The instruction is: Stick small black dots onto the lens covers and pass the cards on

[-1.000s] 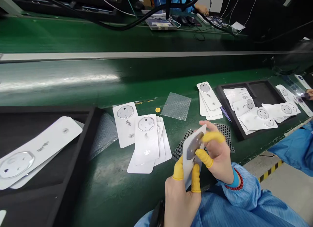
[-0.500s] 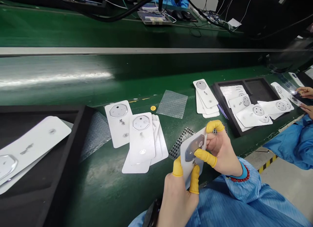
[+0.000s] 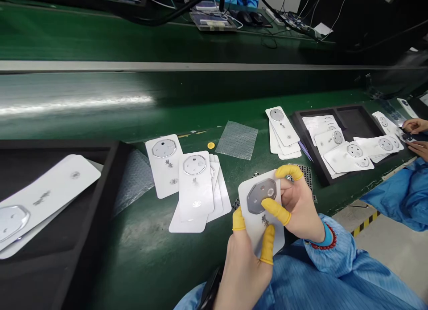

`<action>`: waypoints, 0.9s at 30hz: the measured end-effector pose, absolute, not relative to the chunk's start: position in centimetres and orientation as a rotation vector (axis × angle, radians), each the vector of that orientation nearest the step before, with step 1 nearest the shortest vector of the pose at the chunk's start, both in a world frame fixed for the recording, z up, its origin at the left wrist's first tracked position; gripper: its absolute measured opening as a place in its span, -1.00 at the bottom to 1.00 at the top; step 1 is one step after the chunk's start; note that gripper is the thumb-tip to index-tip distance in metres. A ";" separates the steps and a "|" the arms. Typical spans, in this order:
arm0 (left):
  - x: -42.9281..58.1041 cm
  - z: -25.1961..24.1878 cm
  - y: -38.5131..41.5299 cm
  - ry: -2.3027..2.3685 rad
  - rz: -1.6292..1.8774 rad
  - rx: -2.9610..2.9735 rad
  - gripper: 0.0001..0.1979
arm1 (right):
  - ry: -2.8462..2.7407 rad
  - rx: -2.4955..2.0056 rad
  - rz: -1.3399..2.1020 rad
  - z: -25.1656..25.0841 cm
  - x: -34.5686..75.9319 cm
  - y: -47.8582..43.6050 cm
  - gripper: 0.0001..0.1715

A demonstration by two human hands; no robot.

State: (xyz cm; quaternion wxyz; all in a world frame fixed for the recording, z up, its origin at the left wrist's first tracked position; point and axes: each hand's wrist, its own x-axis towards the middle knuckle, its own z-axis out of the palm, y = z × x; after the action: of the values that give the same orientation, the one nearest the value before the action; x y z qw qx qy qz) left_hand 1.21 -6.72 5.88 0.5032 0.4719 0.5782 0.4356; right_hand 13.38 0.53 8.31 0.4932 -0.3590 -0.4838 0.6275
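Observation:
Both hands hold one white phone back cover [image 3: 251, 227] with a grey octagonal camera plate and dark lettering, its face turned up toward me. My left hand [image 3: 245, 265] grips the lower part, thumb on the face and a finger along the left edge. At the upper right, my right hand [image 3: 302, 210] pinches the cover, its thumb on the camera plate and a finger over the top edge. Yellow finger cots cover the fingertips I can see. Beneath the hands lies a sheet of small black dots [image 3: 306, 178], partly hidden. Several similar covers [image 3: 195, 189] lie overlapped to the left.
Black trays stand at left [image 3: 112, 167] and right [image 3: 321, 178], both holding covers. Between them are a fanned pile of covers [image 3: 287, 134], a bubble-wrap square [image 3: 237, 140] and a loose yellow finger cot [image 3: 211, 145]. A co-worker's hands [image 3: 416, 125] work at far right.
The phone back cover has turned from edge-on to face me more fully and shifted slightly left. Both hands keep their hold. The view has moved slightly.

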 end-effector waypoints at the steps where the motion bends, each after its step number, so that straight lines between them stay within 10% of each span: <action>1: 1.3 5.9 -6.6 1.396 1.048 1.156 -0.34 | -1.180 -0.890 1.481 8.2 13.1 0.5 -0.49; 14: -7.2 3.4 -7.0 1.981 1.115 0.833 -0.62 | -2.393 -1.199 0.591 -0.9 18.4 -0.2 -0.68; 27: -1.3 3.9 -3.0 1.415 1.011 0.855 -0.74 | -2.488 -0.727 0.644 5.5 20.0 1.5 -0.54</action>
State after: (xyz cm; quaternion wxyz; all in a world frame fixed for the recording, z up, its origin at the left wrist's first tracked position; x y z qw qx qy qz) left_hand -1.35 -2.97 3.85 0.5661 0.3637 0.6020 0.4301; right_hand 20.02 1.49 5.52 0.2333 -0.2648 -0.9058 0.2344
